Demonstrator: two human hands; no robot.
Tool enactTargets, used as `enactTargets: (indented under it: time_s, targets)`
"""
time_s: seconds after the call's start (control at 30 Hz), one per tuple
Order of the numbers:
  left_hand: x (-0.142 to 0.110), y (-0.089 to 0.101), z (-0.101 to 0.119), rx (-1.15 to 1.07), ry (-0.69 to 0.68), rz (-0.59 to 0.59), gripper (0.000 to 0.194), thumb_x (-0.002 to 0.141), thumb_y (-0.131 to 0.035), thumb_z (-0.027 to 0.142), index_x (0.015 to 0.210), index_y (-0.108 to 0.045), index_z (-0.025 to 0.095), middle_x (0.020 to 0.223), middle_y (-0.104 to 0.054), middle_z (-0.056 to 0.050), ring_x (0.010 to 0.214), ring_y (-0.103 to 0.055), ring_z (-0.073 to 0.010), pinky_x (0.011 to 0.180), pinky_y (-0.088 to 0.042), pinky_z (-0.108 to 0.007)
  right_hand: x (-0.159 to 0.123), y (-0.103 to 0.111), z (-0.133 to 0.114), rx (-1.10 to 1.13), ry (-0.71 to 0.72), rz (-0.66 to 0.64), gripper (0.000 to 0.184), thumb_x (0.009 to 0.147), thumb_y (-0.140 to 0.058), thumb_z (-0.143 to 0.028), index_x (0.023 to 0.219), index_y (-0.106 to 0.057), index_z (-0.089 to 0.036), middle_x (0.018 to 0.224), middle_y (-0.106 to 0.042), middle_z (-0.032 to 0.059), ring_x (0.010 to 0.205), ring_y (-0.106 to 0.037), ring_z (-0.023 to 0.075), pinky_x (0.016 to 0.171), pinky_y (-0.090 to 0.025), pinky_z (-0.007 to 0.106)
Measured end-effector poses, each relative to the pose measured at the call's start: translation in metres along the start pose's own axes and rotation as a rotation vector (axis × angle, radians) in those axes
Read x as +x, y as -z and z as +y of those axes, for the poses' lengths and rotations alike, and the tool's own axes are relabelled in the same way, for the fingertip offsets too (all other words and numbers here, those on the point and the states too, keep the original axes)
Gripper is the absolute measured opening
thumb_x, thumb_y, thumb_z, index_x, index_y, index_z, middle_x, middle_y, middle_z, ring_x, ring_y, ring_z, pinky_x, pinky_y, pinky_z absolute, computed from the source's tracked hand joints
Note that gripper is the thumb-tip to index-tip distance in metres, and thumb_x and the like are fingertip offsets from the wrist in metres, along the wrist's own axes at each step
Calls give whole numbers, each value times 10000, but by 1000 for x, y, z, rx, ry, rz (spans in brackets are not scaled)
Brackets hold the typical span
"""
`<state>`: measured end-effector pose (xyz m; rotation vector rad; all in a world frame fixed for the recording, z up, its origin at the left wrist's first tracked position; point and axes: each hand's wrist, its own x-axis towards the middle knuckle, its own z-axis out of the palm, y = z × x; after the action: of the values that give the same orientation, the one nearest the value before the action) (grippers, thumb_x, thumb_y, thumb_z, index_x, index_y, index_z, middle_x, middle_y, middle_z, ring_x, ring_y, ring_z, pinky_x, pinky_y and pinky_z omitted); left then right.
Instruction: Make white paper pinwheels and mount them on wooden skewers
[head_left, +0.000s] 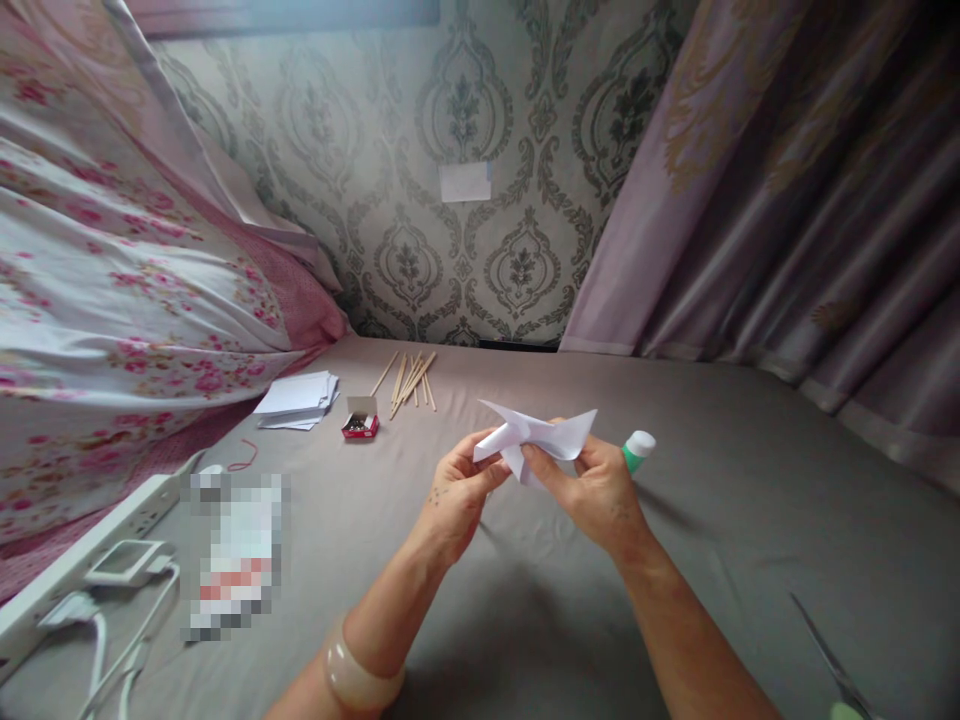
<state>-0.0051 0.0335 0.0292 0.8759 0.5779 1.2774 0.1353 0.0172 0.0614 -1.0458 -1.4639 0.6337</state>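
Note:
Both my hands hold a folded white paper shape (541, 436) with pointed flaps above the grey sheet (720, 500). My left hand (459, 492) pinches its left side, thumb and fingers closed on a rolled flap. My right hand (592, 490) grips its middle and right side with closed fingers. A green glue stick with a white cap (638, 450) lies just behind my right hand. A pale bangle (360, 678) circles my left wrist.
A stack of white paper sheets (297, 399), a small red box of pins (361, 419) and several wooden sticks (411, 380) lie further back. A white power strip with chargers (97, 560) is at left, scissors (836, 665) at lower right.

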Motion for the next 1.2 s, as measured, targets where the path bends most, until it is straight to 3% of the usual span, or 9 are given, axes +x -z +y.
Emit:
enactTargets:
  time_s: [0.17,0.47,0.63,0.77,0.93,1.03,1.2]
  targets:
    - [-3,-4,0,58,16,-47,279,633,-823,316,863,-769,167,793,-721,-57,800,-624,-188,877,-419,-331,1,1,1,26,-22,1,223,786,-673,-342,920,-720,-170,889,-748,67,833,-685,227,766,-528,327]
    - [-1,-1,-12,43,57,40,279,628,-827,327,834,-764,150,787,-693,-50,757,-574,-140,789,-414,-284,4,5,4,-20,-89,-53,262,746,-709,-384,899,-709,-171,874,-748,70,807,-678,225,775,-529,354]
    - [-4,-5,-12,10,87,80,279,581,-855,310,763,-739,133,704,-658,-24,650,-552,-101,726,-408,-264,7,15,0,-29,-99,-79,457,733,-706,-491,1054,-665,-169,922,-736,85,809,-666,217,744,-525,341]
    - [-4,-7,-15,-29,114,117,286,528,-878,287,720,-723,144,664,-658,-15,620,-569,-103,698,-406,-258,8,22,-5,25,-92,115,457,800,-616,-556,1028,-678,-165,890,-727,78,787,-660,197,711,-510,310]
    - [-4,-6,-24,-70,148,100,283,514,-884,272,725,-734,157,701,-685,-18,627,-582,-100,700,-410,-250,10,23,-5,42,-29,373,302,780,-675,-466,854,-718,-177,806,-723,46,751,-651,172,686,-506,281]
    - [-4,-5,-27,-69,149,98,280,531,-876,277,743,-742,152,711,-691,-22,623,-576,-94,696,-410,-248,11,24,-5,53,-22,412,275,757,-693,-447,802,-718,-177,773,-720,39,711,-646,163,655,-509,277]
    - [-1,-5,-19,-90,118,150,317,497,-883,266,753,-742,144,689,-687,-28,609,-567,-99,669,-415,-253,12,21,-4,87,-113,373,300,714,-716,-464,779,-710,-171,691,-702,32,599,-617,149,584,-503,276]
